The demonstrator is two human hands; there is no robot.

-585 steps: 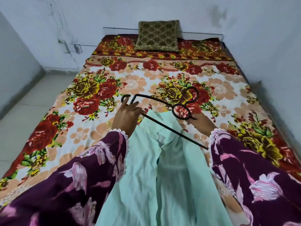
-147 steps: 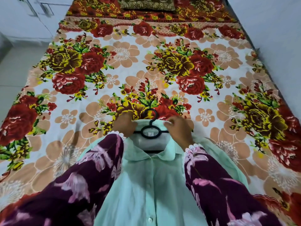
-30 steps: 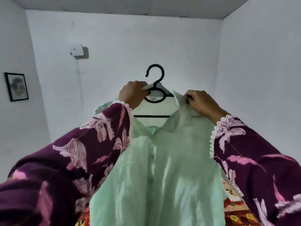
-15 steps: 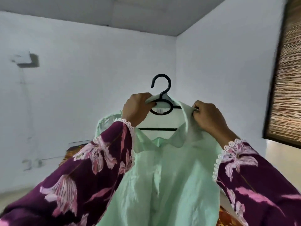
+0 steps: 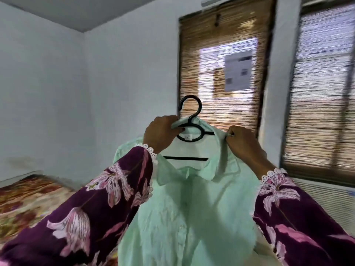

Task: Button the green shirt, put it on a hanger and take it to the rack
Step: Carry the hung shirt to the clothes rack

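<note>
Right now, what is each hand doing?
Left hand: closed on the hanger and shirt.
Right hand: closed, pinching the shirt's shoulder.

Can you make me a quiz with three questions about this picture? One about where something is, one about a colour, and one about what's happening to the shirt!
1. Where is the bed?
A. lower left
B. upper right
C. behind the blinds

2. What colour is the hanger?
A. white
B. black
C. red

3. What is the green shirt doing?
A. lying flat on the bed
B. folded on the floor
C. hanging on the hanger, held up

Answers:
1 A, the flowery bed shows low at the left edge.
2 B, its hook and bar are black.
3 C, the left hand grips the hanger's neck and the right hand pinches the shirt's shoulder in the air.
</note>
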